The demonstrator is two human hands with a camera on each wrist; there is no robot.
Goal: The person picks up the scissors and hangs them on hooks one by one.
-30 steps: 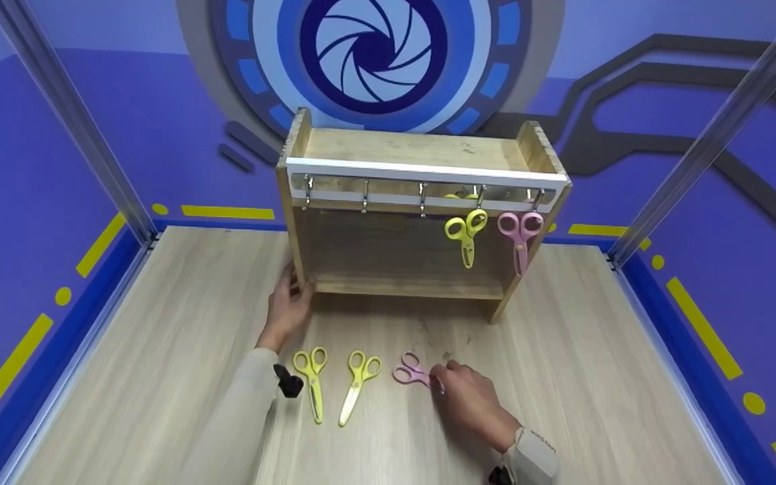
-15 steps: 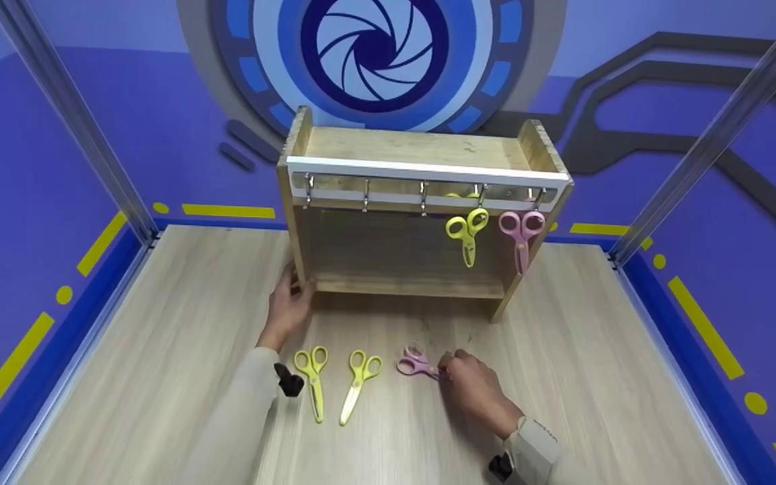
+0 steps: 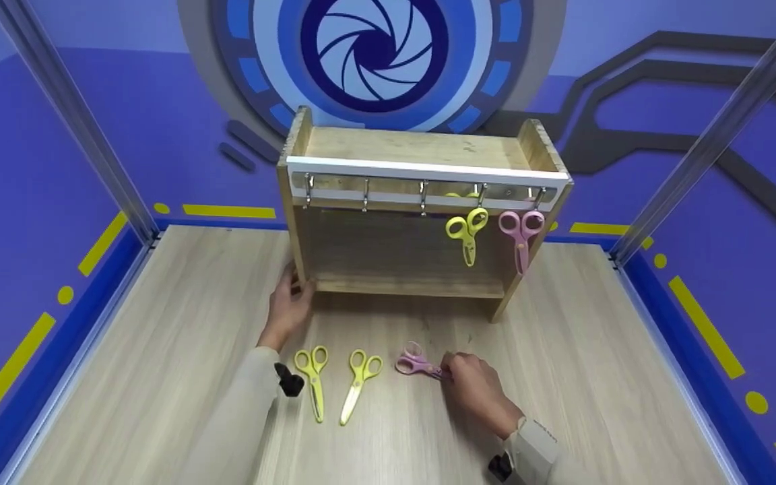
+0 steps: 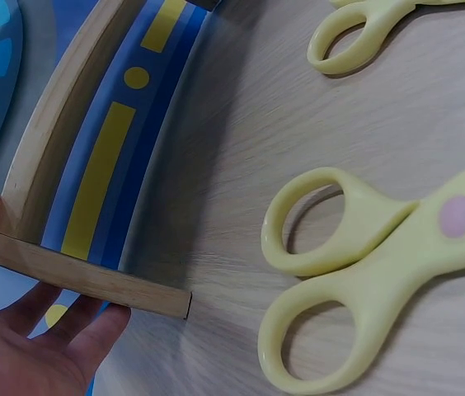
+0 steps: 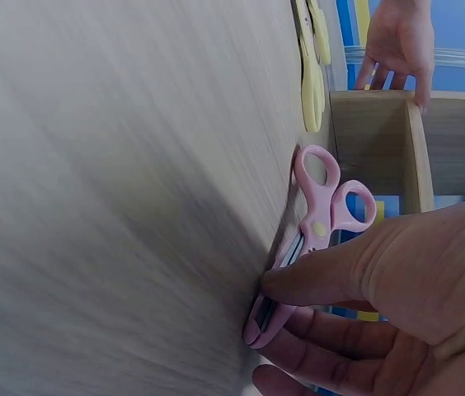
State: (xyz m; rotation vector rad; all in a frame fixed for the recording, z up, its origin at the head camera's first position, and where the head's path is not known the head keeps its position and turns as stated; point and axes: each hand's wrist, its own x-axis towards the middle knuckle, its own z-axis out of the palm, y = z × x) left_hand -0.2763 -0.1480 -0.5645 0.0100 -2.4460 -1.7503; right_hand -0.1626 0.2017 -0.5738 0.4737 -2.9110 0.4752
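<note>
My left hand grips the lower left side panel of a wooden rack, thumb on the near side and fingers behind, as the left wrist view shows. My right hand pinches pink scissors by the blade end; in the right wrist view the thumb lies over the blades and the handle loops point away. Two yellow scissors, one at left and one nearer the middle, lie on the table with handles toward the rack.
A white rail with several metal hooks crosses the rack's front. Yellow scissors and pink scissors hang from the two rightmost hooks. Printed blue panels and metal posts enclose the table.
My right hand has shifted slightly right and toward the rack, turning the pink scissors so their handles point more to the left. My left hand stays on the rack.
</note>
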